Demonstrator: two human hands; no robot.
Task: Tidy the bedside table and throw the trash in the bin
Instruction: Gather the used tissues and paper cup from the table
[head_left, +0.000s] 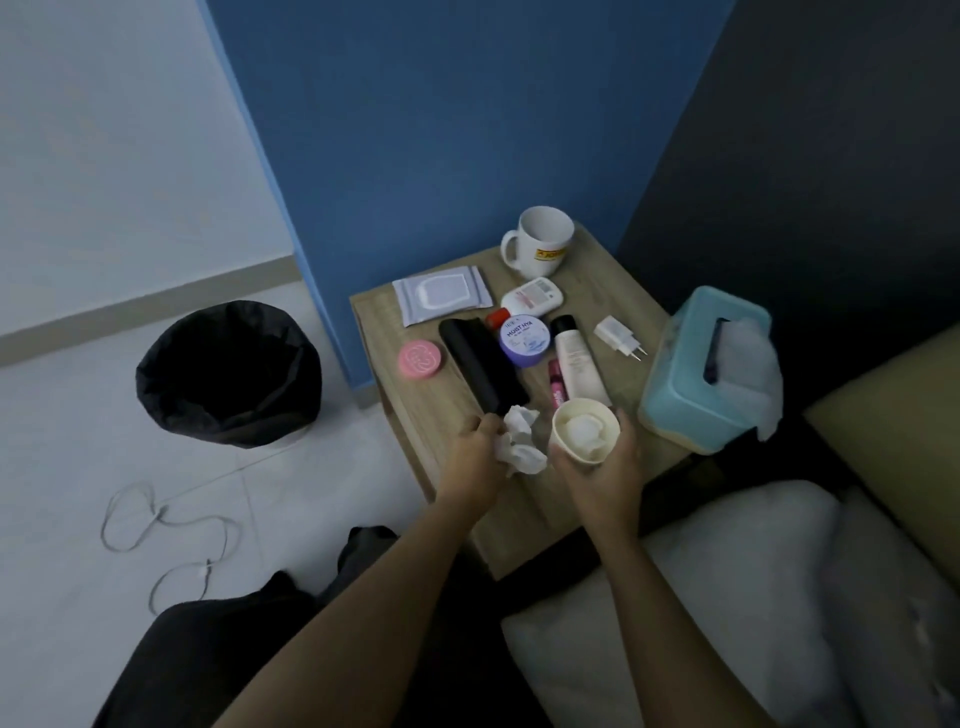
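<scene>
My left hand (475, 457) is closed around crumpled white tissues (521, 441) at the front of the wooden bedside table (613, 283). My right hand (602, 467) grips a cream paper cup (586, 430) with a white wad inside it, held just over the table's front edge. On the floor to the left stands a bin (228, 374) lined with a black bag, its mouth open.
On the table lie a wet-wipes pack (441, 293), white mug (540, 249), black case (480, 364), pink tin (420, 359), purple jar (524, 340), tubes (574, 358), charger plug (618, 335) and teal tissue box (701, 369). A white cable (166, 525) trails on the floor. A pillow (727, 597) lies at right.
</scene>
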